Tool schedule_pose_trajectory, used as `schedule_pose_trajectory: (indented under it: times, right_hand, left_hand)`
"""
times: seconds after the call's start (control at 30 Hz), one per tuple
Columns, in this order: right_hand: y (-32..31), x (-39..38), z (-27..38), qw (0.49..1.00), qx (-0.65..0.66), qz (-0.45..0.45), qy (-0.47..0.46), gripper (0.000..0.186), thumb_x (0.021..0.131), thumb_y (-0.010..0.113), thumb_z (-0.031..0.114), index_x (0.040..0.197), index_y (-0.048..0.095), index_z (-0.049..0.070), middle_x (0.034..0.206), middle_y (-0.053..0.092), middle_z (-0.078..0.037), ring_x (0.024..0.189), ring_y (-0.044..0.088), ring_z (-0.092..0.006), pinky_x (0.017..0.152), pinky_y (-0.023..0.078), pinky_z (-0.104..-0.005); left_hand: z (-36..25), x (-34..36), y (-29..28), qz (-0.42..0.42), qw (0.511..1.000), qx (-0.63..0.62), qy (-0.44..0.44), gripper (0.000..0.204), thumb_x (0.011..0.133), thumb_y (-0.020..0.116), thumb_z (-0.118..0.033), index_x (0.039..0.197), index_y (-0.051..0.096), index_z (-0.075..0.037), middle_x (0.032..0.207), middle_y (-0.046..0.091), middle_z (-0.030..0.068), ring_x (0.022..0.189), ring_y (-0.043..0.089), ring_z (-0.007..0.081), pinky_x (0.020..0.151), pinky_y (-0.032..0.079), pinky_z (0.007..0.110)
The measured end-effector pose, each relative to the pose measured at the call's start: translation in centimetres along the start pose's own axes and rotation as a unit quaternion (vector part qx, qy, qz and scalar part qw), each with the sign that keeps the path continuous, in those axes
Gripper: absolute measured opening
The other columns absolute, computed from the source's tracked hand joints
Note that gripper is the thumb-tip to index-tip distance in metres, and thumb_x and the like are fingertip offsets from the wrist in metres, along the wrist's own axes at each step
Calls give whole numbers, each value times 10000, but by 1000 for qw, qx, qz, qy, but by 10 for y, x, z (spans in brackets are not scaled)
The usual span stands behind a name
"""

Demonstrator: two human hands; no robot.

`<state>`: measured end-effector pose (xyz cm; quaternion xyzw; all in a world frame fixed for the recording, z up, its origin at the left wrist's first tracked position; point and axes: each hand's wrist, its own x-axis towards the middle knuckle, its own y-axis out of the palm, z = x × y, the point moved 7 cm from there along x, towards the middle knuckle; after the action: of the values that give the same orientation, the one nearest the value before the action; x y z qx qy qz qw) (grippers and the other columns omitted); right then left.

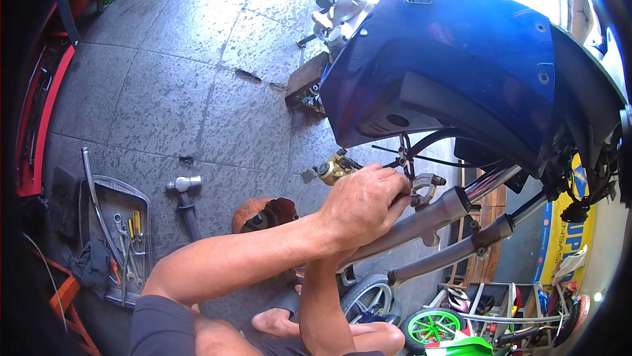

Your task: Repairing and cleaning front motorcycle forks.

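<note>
My left hand (362,201) has its fingers curled beside a small bracket fitting (423,191) on the near silver fork tube (447,204); what they hold is unclear. My right forearm rises beneath it, with my right hand (339,254) mostly hidden behind the left. Just above, black hoses with a metal fitting (403,155) hang from under the dark blue motorcycle fairing (447,60). A gold brake caliper (332,168) hangs left of my fingers. The second fork tube (454,251) slants down at the right, below the first.
At left are a tool tray (141,277), a hammer (187,204) and a red tool holder (33,165). A rusty container (260,211) sits below my hands on the tiled floor. A loose wheel (362,297) and a crowded rack (500,320) are lower right; another motorcycle (345,14) is behind.
</note>
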<state>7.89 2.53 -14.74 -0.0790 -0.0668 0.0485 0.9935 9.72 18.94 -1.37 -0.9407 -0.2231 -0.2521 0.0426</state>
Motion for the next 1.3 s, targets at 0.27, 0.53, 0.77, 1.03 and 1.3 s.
schedule_pose_trajectory:
  times: [0.27, 0.53, 0.77, 1.03, 1.3]
  right_hand:
    - [-4, -8, 22, 965, -254, 5, -61, 429, 1031, 475, 297, 1402, 430, 86, 1361, 516, -74, 1297, 458, -220, 1106, 327, -405]
    - [4, -2, 72, 989, 109, -33, 92, 341, 998, 531, 286, 1261, 553, 69, 1085, 619, -126, 869, 647, -183, 688, 519, -332]
    - [-1, -9, 117, 919, 136, 57, 364, 261, 1010, 452, 304, 812, 528, 153, 541, 321, 73, 386, 252, -57, 370, 233, -220]
    - [-25, -21, 216, 993, -88, 75, 38, 354, 1021, 488, 103, 1341, 460, -45, 759, 609, -101, 520, 541, -115, 500, 513, -256]
    - [-22, 1, 244, 983, -93, 37, -154, 351, 1012, 591, 225, 1207, 561, -65, 791, 614, -87, 620, 577, -117, 562, 522, -237]
  left_hand:
    - [5, -1, 9, 9, 996, -52, -74, 177, 879, 661, -163, 885, 684, 13, 824, 703, 202, 751, 696, 361, 711, 552, 430]
    - [4, -6, 24, 63, 991, -15, -116, 276, 936, 596, -252, 893, 679, 8, 674, 649, 253, 657, 661, 452, 622, 531, 510]
    - [11, 3, 32, 41, 981, -68, -179, 351, 945, 568, -287, 879, 707, 29, 722, 648, 278, 706, 656, 457, 662, 511, 509]
    - [-13, -15, -8, -102, 994, -22, 13, 263, 862, 656, -180, 1041, 678, 10, 888, 662, 210, 797, 663, 357, 725, 539, 436]
    - [-49, -8, 3, 31, 937, 161, 307, 327, 796, 666, -134, 1112, 644, -54, 959, 619, 65, 842, 630, 217, 741, 553, 336]
